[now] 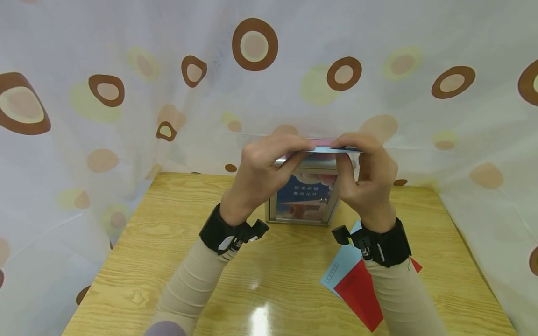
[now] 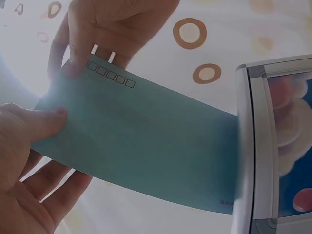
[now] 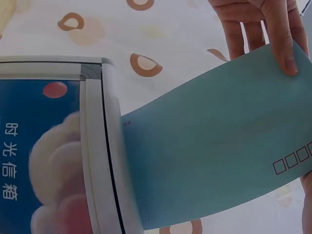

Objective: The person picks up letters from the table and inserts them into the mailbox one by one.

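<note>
A light blue envelope (image 2: 146,131) is pinched by both hands above a small metal-framed letter box (image 1: 302,198). My left hand (image 1: 269,163) grips its left side, thumb underneath in the head view. On the opposite side, the thumb and fingers of my right hand (image 1: 365,172) hold the corner near the printed squares. Both wrist views show the envelope slightly bowed, its far end hidden at the box's top edge. The box has a blue picture front with white characters and a small lock.
On the wooden table (image 1: 201,205), another light blue envelope (image 1: 342,266) lies under a red envelope-like paper (image 1: 361,291), both partly covered by my right forearm. A white curtain (image 1: 294,93) with brown ring patterns surrounds the table behind the box and along the sides.
</note>
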Demonstrator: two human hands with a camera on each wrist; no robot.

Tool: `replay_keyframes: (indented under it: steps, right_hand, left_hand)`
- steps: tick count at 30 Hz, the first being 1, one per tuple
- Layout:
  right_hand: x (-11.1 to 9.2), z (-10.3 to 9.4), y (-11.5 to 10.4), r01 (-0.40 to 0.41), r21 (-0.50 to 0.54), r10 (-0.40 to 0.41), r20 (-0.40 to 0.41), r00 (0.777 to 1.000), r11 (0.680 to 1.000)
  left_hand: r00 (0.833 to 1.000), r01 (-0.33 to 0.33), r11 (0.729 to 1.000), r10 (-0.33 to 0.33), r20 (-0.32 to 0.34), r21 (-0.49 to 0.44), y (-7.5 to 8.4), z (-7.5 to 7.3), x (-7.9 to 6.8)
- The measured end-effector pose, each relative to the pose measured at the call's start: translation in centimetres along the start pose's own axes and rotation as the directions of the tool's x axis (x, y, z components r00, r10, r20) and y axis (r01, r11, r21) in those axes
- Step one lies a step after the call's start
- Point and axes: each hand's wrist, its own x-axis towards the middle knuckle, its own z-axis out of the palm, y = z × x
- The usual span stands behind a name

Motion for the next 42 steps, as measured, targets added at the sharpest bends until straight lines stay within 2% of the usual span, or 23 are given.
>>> replay_keyframes:
  steps: [4,8,17,29,42]
  right_hand:
    - [-0.2,0.1,-0.3,0.065,-0.110,-0.065,0.002,0.998,0.992]
    - [-0.6,0.0,-0.1,0.073,-0.189,-0.072,0.013,0.997,0.979]
    - [-2.1,-0.9,0.8,0.024,-0.212,-0.008,0.075,0.997,0.977]
    - [-3.2,-1.6,1.1,-0.024,-0.266,0.058,0.119,0.991,0.964]
    - [-3.9,-1.8,0.7,-0.047,-0.334,0.049,-0.001,0.999,0.941]
  left_hand:
    - [1.000,0.019,0.999,-0.019,0.008,0.040,0.1,0.1,-0.6]
    - [0.999,0.036,0.997,-0.037,0.024,0.062,0.2,0.3,-0.9]
    - [0.998,0.054,0.992,-0.058,0.025,0.114,0.0,0.8,-2.0]
    - [0.993,0.107,0.988,-0.112,0.042,0.107,-0.3,1.5,-3.0]
    - [0.994,0.106,0.989,-0.107,0.002,0.105,-0.1,1.8,-3.4]
